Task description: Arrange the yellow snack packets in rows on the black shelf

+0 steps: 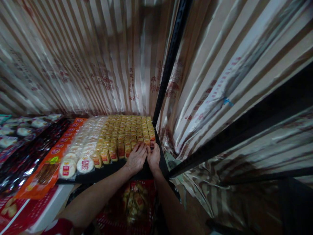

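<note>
Small yellow-wrapped snack packs [122, 130] stand in close rows on a dark shelf [97, 176]. At the front right end of these rows, my left hand [136, 159] lies palm down with its fingers stretched over the nearest packs. My right hand [153, 156] is beside it, fingers curled round a yellow snack pack at the corner; most of that pack is hidden. Below my forearms, a red basket [105, 222] holds more yellow-wrapped packs [137, 202].
Round white packaged crackers [85, 164] line the left of the rows, beside orange snack bags [46, 173] and dark shiny packets [31, 153]. A black metal post [168, 62] rises at the right corner. Striped curtains [110, 58] hang behind, and a black beam [244, 124] slants at right.
</note>
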